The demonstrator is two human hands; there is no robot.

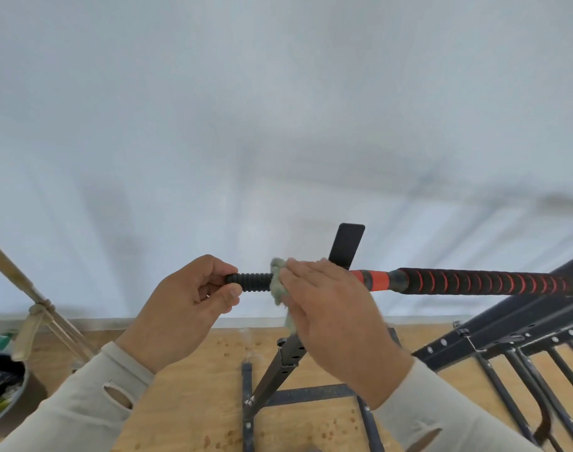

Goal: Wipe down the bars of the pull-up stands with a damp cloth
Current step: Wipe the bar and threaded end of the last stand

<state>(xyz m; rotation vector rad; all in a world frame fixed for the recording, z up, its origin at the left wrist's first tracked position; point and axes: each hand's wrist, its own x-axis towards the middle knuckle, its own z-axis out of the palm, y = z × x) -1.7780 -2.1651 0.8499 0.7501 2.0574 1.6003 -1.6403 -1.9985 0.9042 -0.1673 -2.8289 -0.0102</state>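
A horizontal pull-up bar (474,282) runs from the middle to the right edge, with black-and-red spiral grip, an orange band, and a black ribbed end grip (254,281) at its left tip. My left hand (193,305) pinches that ribbed tip between curled fingers and thumb. My right hand (331,308) wraps a grey-green cloth (277,285) around the bar just right of the ribbed grip. Part of the cloth hangs below my palm. The bar under my right hand is hidden.
The stand's black upright (285,360) and base frame (308,394) stand on a plywood floor (193,402). More black frame bars (520,340) lie at the right. A bucket (4,386) and a wooden handle (20,285) sit at the left. A white wall (278,125) is behind.
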